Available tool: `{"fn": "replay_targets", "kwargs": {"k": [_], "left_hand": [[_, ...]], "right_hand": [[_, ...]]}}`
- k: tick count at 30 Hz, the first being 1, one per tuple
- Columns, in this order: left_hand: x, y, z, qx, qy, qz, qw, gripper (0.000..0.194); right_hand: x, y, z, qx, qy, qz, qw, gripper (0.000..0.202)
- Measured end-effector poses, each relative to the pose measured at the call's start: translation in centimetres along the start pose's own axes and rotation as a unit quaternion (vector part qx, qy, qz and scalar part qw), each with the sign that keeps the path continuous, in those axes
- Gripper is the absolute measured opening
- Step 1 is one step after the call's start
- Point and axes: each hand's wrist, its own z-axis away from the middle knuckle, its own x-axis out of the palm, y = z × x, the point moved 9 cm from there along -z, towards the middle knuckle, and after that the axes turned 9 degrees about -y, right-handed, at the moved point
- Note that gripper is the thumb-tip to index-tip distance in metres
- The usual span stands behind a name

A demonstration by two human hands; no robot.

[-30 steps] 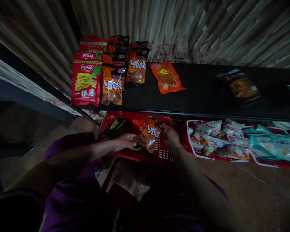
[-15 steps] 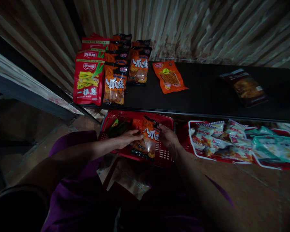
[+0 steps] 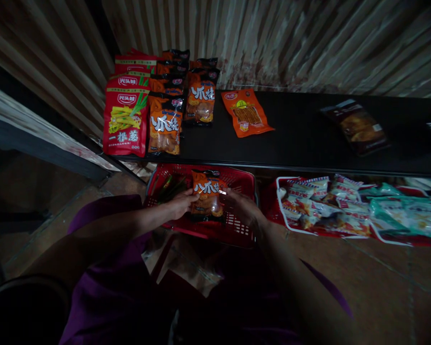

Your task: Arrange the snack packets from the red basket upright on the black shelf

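Observation:
Over a red plastic basket (image 3: pixel 238 233), an orange-and-black snack bag (image 3: pixel 207 199) sits between my two hands, its printed front facing up toward me. My left hand (image 3: pixel 179 204) grips the bag's left edge, the thumb side uppermost. At the right edge, the fingers of my right hand (image 3: pixel 242 203) press against the bag. Green-and-dark packets (image 3: pixel 170 187) lie in the basket's left part. Whether more orange bags lie beneath the held one is hidden.
A black shelf (image 3: pixel 290 134) runs above the basket. On it stand red snack bags (image 3: pixel 126 122), matching orange bags (image 3: pixel 165 124), a flat orange packet (image 3: pixel 246 113) and a brown packet (image 3: pixel 359 127). Right of my basket, another basket (image 3: pixel 279 203) holds white-and-red packets (image 3: pixel 319 203) and teal packets (image 3: pixel 405 215).
The bag has gone from tilted to nearly straight and moved slightly left and away from me. My hands have shifted with it to its two sides. The view has turned slightly right.

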Motion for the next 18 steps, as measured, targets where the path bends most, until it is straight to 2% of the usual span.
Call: {"fn": "replay_targets", "kwargs": {"k": [5,11,15,18], "left_hand": [[-0.6,-0.1,-0.5,0.005,0.01,0.044,0.999,0.033],[-1.6,-1.0,-1.4,-0.002,0.039,0.09,0.995,0.022],[-1.4,-1.0,-1.6,0.002,0.036,0.111,0.993,0.016],[-1.5,-1.3,-1.4,-0.013,0.063,0.121,0.991,0.013]], "right_hand": [[1.5,1.1,1.6,0.033,-0.047,0.042,0.997,0.029],[0.9,2.8,1.7,0.072,-0.058,0.055,0.994,0.032],[0.6,3.0,1.3,0.063,-0.071,0.057,0.994,0.029],[0.5,2.9,1.4,0.055,-0.08,0.065,0.993,0.028]]}}
